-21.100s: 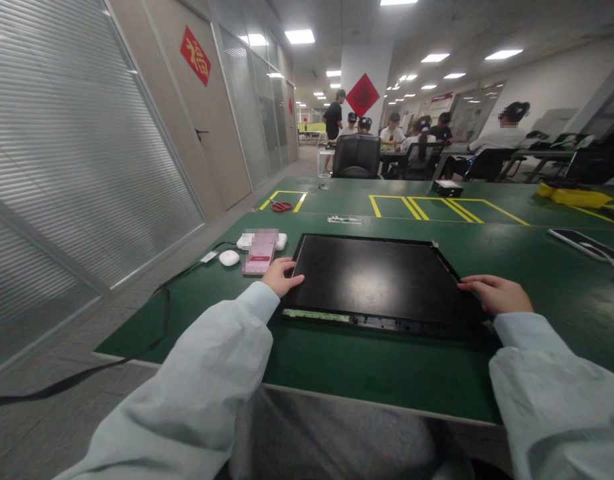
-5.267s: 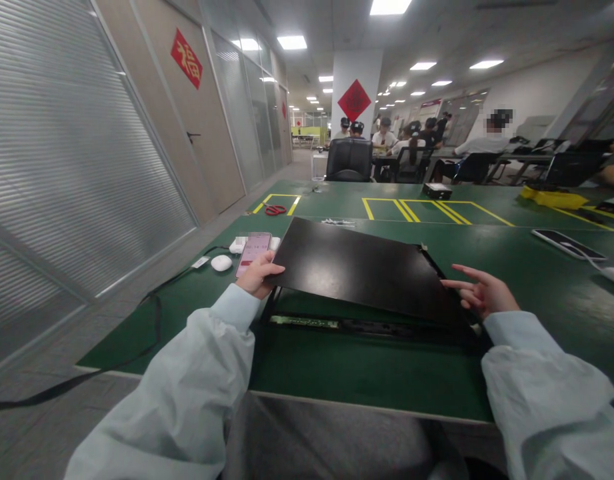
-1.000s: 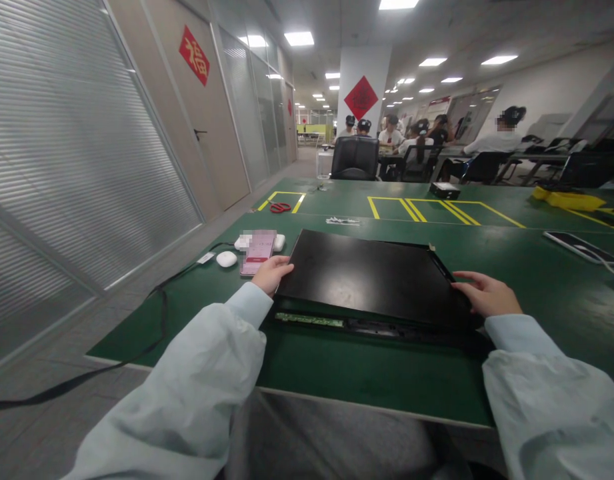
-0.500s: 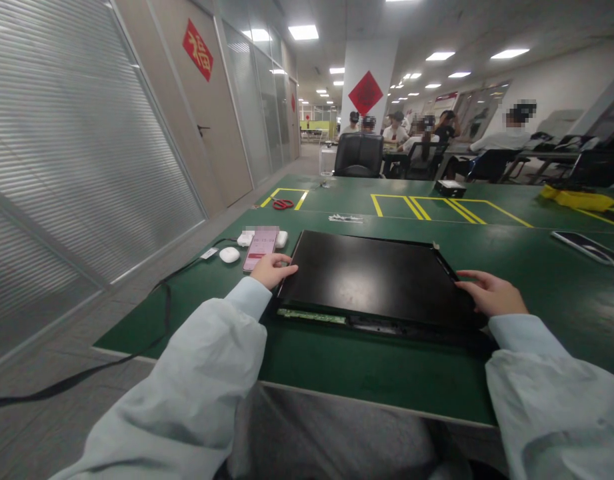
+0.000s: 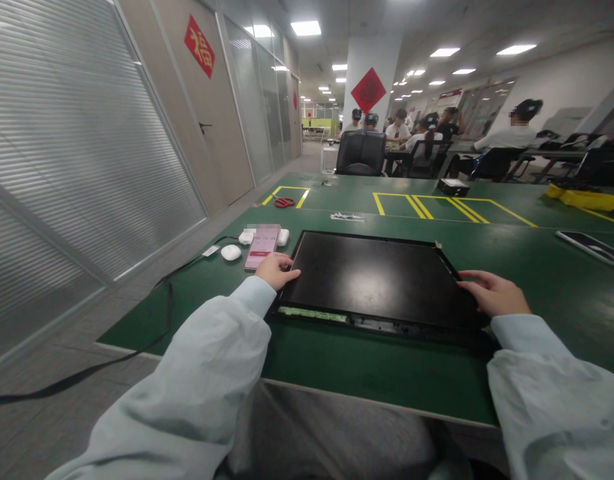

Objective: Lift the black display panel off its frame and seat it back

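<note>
A large black panel (image 5: 377,277) lies nearly flat on the green table (image 5: 367,363), over a frame whose green circuit strip (image 5: 311,312) shows along the near edge. My left hand (image 5: 275,270) curls over the panel's left edge, next to a pink-screened phone (image 5: 261,241). My right hand (image 5: 497,295) grips the panel's right edge near its front corner, index finger stretched along it. Both arms are in pale blue sleeves.
A white case (image 5: 231,252) and a black cable (image 5: 161,313) lie left of the phone. Red scissors (image 5: 285,202), a black box (image 5: 453,187), a yellow bundle (image 5: 579,197) and a flat device (image 5: 591,245) lie farther off. Beyond a black chair (image 5: 361,153), several people sit.
The panel, tilted up on its left side five seconds ago, has come down to lie nearly flat over the last second. Both hands stay at its edges.
</note>
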`<move>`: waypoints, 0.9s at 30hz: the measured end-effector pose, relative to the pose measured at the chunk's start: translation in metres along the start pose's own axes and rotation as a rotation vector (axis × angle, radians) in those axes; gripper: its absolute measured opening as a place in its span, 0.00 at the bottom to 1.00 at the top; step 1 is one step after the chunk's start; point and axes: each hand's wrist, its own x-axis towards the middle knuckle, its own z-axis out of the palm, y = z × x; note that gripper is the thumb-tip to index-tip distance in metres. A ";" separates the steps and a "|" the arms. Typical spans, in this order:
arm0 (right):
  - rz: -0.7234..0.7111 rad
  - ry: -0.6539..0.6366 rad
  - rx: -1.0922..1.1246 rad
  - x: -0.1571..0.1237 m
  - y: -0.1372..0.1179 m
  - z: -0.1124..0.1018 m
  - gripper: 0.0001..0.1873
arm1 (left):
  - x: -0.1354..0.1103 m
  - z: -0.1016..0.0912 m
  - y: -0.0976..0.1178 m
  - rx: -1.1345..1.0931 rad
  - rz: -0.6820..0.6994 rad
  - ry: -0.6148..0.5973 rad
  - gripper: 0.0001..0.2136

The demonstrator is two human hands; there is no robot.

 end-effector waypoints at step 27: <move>-0.216 0.079 -0.386 -0.016 -0.021 0.008 0.19 | -0.002 0.004 0.003 0.067 0.043 -0.008 0.11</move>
